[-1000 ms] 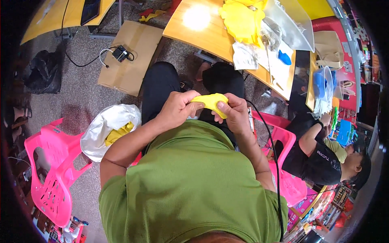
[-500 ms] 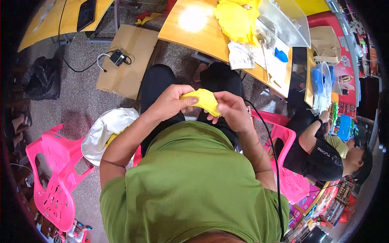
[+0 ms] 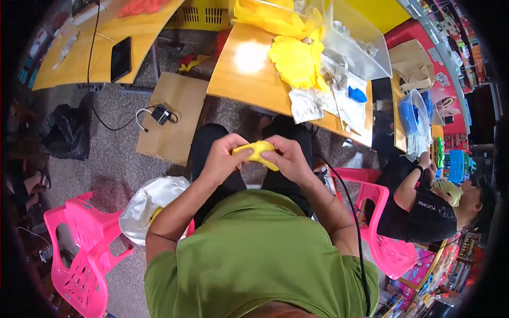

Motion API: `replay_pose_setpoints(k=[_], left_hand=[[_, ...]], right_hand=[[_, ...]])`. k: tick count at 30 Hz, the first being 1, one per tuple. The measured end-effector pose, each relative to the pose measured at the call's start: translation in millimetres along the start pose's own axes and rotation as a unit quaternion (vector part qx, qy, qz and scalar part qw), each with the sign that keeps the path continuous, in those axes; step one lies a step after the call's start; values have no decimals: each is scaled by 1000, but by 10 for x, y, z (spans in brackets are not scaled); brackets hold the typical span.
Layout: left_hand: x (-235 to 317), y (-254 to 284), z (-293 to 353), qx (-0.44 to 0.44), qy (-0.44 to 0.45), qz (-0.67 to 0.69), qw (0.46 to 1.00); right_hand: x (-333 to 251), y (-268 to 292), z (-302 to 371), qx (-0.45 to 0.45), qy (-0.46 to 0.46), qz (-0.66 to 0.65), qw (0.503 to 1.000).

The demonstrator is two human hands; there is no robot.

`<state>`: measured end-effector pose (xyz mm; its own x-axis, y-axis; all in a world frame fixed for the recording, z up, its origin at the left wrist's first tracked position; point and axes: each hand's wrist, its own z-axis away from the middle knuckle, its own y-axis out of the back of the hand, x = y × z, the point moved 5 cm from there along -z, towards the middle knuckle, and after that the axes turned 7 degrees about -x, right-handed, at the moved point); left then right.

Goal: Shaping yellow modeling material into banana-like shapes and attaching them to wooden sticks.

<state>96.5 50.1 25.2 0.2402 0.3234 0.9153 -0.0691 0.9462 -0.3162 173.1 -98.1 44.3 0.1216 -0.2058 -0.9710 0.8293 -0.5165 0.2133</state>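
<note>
A soft yellow piece, which looks like folded cloth (image 3: 258,150), is held over my lap between both hands. My left hand (image 3: 224,158) grips its left end, thumb on top. At the other end my right hand (image 3: 289,160) pinches it, the thumb pressing on the upper face. The fingers beneath are partly hidden. Beyond my knees, more flat yellow pieces (image 3: 296,62) lie piled on the wooden table (image 3: 225,79). Beside the pile are a small blue piece (image 3: 357,94) and a clear plastic bin (image 3: 379,63).
Pink plastic chairs stand at my left (image 3: 77,238) and right (image 3: 379,233). A white bag (image 3: 151,201) with something yellow inside is by my left arm. Cardboard (image 3: 169,127) with a black power adapter (image 3: 160,114) lies on the floor. A black cable (image 3: 347,196) hangs past my right arm. A co-worker (image 3: 424,212) sits at right.
Both hands have drawn closer together on the yellow piece, which now looks more bunched and level. My right thumb has come onto its top. The view has shifted, showing more of the tables.
</note>
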Motion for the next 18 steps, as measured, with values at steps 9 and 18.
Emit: replay_pose_setpoints(k=[9, 18], left_hand=[[-346, 456, -56, 94, 10, -53, 994], [-611, 574, -139, 94, 49, -85, 991]], right_hand=[[346, 779, -1795, 166, 70, 180, 967], [-331, 1404, -1366, 400, 193, 408, 797]])
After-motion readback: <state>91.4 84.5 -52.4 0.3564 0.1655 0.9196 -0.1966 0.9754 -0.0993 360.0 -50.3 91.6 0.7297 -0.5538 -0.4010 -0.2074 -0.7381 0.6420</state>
